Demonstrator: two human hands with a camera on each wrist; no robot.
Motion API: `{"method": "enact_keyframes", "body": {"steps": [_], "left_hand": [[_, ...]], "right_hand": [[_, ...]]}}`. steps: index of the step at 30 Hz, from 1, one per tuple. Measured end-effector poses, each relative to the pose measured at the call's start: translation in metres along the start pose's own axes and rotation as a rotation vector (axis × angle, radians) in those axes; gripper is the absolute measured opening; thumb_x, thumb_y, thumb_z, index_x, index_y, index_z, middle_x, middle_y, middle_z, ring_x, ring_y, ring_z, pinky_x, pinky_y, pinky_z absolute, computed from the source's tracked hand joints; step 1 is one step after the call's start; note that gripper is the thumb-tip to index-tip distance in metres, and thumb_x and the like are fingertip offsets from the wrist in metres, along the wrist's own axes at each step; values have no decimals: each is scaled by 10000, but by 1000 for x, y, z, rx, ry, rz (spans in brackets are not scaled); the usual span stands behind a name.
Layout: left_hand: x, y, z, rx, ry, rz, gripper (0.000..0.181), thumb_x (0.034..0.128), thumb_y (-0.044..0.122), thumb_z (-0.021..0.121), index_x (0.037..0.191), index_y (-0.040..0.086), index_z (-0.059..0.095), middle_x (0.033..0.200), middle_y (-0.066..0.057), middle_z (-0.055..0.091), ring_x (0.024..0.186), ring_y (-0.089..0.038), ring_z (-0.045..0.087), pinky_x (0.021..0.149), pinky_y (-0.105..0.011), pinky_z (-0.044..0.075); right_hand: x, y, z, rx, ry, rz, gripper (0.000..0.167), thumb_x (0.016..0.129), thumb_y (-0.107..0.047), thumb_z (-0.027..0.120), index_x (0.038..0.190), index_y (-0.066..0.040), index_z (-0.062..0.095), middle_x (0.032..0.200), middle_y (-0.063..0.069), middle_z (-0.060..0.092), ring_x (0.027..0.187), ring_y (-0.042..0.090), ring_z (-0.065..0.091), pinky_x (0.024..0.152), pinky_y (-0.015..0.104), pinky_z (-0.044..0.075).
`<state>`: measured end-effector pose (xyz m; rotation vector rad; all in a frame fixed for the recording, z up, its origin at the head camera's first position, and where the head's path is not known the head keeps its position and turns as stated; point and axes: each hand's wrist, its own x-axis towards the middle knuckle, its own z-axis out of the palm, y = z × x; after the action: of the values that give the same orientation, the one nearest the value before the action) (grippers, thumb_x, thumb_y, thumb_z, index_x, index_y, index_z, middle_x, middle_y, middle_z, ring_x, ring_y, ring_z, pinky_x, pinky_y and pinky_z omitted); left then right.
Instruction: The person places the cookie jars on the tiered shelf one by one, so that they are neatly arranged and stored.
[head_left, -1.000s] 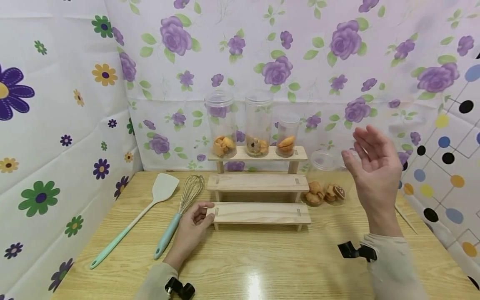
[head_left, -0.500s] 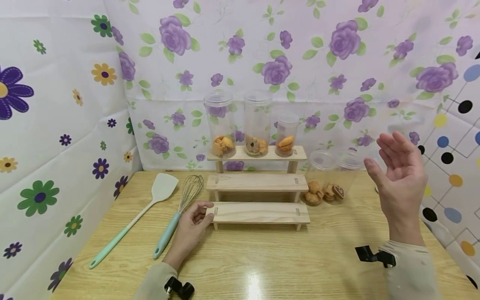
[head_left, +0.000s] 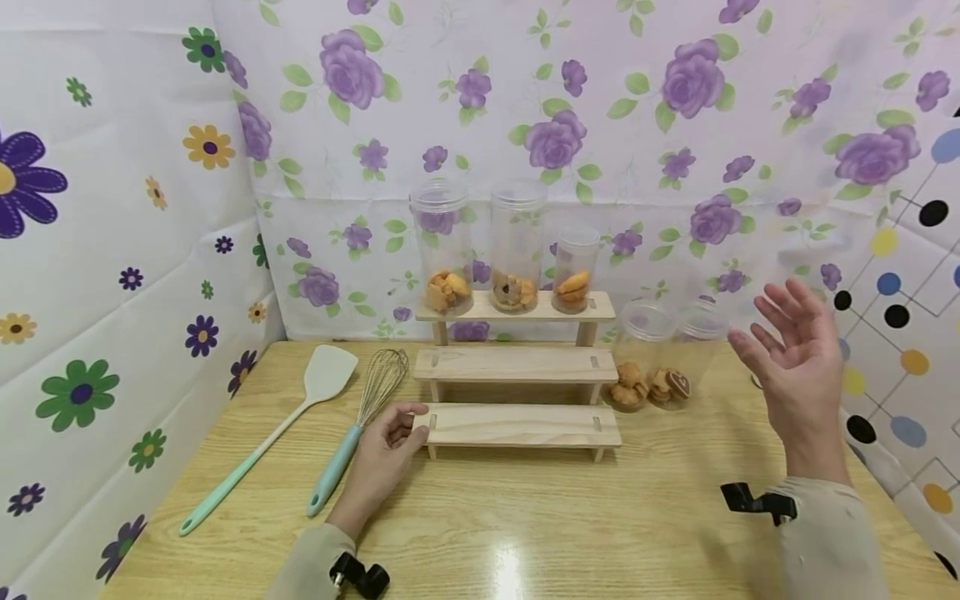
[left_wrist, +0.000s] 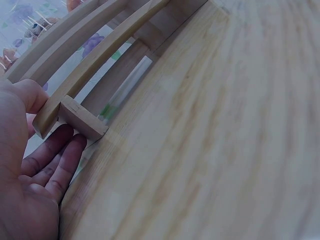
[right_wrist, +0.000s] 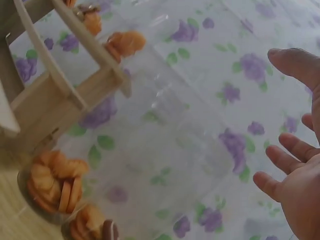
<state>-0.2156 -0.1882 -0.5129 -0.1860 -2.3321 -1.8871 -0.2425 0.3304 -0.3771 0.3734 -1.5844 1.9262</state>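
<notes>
Wooden rack [head_left: 517,364], left hand [head_left: 384,446] round end.

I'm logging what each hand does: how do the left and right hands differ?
The left hand grips the left end of the lowest shelf; the right hand holds nothing. The left hand is near the whisk; the right hand is raised, right of two jars. Both are bare, with beige sleeves.

Tiered wooden shelf [head_left: 516,364], upright, jars [head_left: 517,246] atop
</notes>
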Motion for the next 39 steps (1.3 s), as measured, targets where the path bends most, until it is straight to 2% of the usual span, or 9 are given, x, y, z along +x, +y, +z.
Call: {"method": "enact_keyframes", "body": {"steps": [9,17,22,31,35,39], "left_hand": [[0,1,0,-2,3,2,256,1089,149,751,1343,140,727,1123,-164,685,969,-229,663,820,-245,559],[0,2,1,-2,8,18,259,1087,137,753,1344,121,728,1124,-152,693,970,-223,667,821,-239,561],[0,2,1,-2,8,12,253,1084,134,756,1336,139,730,1129,-146,696,975,-223,666,814,-238,559],[1,0,0,3,9,9,258,1086,136,753,1342,148,728,1129,-142,684,966,-225,664,811,-247,558],[1,0,0,-2,9,10,258,1087,138,751,1344,143,727,1128,-155,683,967,-230,663,813,-248,559],[1,0,0,-8,4,12,261,1088,142,750,1347,133,724,1124,-164,685,966,-226,658,812,-247,556]], "right_hand": [[-3,44,-25,-110,-29,123,894,955,149,787,1704,-156,407,1638,55,491,1546,298,440,1099,183,494],[-12,78,-35,-106,-55,192,881,975,133,776,1712,-163,395,1604,11,520,1512,245,479,1069,152,507],[-18,95,-39,-184,-84,227,885,995,48,805,1730,-189,373,1600,-10,504,1501,222,489,1050,126,499],[-28,116,-37,-327,-124,291,871,1019,-95,834,1738,-218,359,1710,161,421,1531,274,463,1062,125,500],[-30,125,-37,-396,-136,283,872,1018,-125,842,1739,-249,366,1703,178,435,1518,307,479,1060,136,510],[-32,134,-36,-404,-144,256,872,1007,-82,845,1735,-208,382,1673,190,457,1472,278,529,1059,149,521]]}}
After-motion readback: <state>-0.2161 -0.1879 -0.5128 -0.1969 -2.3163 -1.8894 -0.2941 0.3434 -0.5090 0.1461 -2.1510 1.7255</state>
